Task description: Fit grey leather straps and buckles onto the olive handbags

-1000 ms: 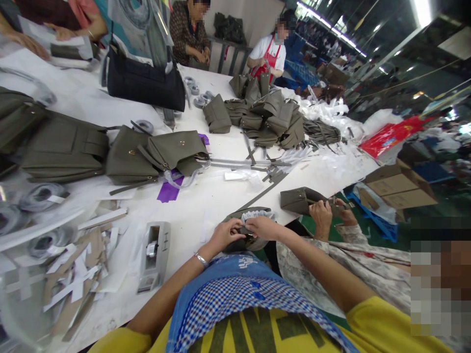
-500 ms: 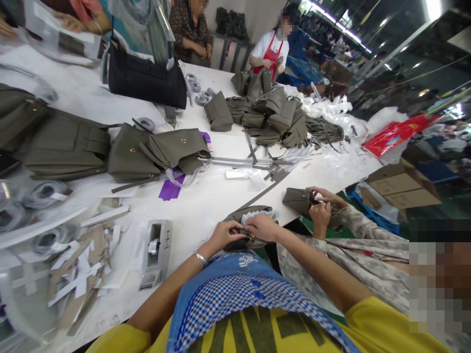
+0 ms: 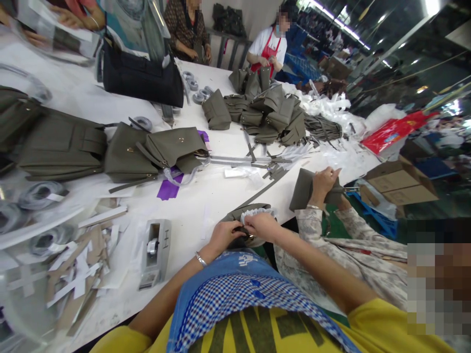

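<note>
Biggest first: the white table point(image 3: 187, 206) filled the view, running from lower L to upper R. Along its L side came the row of olive bags point(image 3: 62, 144), w/ straps trailing & gold-tone h/w showing. Then the heap of olive bags point(image 3: 270, 115), piled up nr the far R part, w/ a person in a red apron just beyond. Black bag point(image 3: 142, 73) next, past the row, upright. Off the R edge, a cardboard box point(image 3: 401, 181), flaps out.

Now the action: the half-hidden olive bag point(image 3: 235, 214) was at the near edge, btwn the wearer's hands & right by the blue apron, pale gathered lining point(image 3: 257, 212) showing at its opening. R hand point(image 3: 263, 227) was closed on the bag at that opening; L hand point(image 3: 226, 234) pinched it w/ thumb & fingers, both hands nearly tip to tip. Just to the R, a co-worker's hand point(image 3: 324, 184) had hold of another olive bag point(image 3: 301, 189).

Smaller stuff: grey tape dispenser point(image 3: 154, 255) on the L, nr scrap strips point(image 3: 83, 274); purple piece point(image 3: 170, 187) partly under the row; lastly, silver bracelet point(image 3: 200, 259), L wrist.
</note>
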The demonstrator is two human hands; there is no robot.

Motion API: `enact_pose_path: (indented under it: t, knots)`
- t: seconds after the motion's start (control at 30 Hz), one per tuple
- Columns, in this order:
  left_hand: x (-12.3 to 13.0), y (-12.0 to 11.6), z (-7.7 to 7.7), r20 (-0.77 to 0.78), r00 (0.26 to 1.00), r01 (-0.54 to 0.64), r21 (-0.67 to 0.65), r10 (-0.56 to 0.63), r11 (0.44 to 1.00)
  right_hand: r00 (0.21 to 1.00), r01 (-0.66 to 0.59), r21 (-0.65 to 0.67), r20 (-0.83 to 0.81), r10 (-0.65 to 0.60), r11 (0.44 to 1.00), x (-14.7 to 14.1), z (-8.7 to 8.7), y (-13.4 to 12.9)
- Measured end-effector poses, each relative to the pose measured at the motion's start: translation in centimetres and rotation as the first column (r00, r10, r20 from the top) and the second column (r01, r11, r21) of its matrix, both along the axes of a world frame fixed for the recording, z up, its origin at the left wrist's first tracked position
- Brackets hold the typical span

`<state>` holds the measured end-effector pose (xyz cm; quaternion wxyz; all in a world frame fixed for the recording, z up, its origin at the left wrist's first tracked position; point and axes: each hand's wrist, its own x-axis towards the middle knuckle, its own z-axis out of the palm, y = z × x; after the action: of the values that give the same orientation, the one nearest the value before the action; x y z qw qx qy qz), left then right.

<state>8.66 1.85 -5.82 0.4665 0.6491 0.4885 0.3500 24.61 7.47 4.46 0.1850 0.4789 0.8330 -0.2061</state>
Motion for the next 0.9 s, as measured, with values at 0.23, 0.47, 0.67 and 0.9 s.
enact_pose_path:
  t: [0.23,0.47,0.67,0.9]
  knots:
    - [-0.2,-0.2,-0.5,0.196,0.981,0.026,-0.127,-0.001,0.992,0.992,0.033,-0.080,-0.118,-0.043,0.996,0.7,-0.7,-0.2]
    - [-0.3,-0.5,-0.5,0.204,0.978,0.074,-0.096,-0.053,0.993,0.954,0.098,-0.248,-0.251,-0.162,0.964,1.5,-1.6,-0.7]
    - [-0.4,-1.3,0.2,-0.064,0.996,-0.060,0.033,0.062,0.998,0.945,0.166,-0.166,-0.256,-0.205,0.972,1.5,-1.2,-1.1]
    - [-0.4,-1.0,-0.5,0.148,0.989,0.032,-0.057,-0.023,0.998,0.976,0.155,-0.097,-0.137,-0.167,0.983,1.4,-0.4,-1.0]
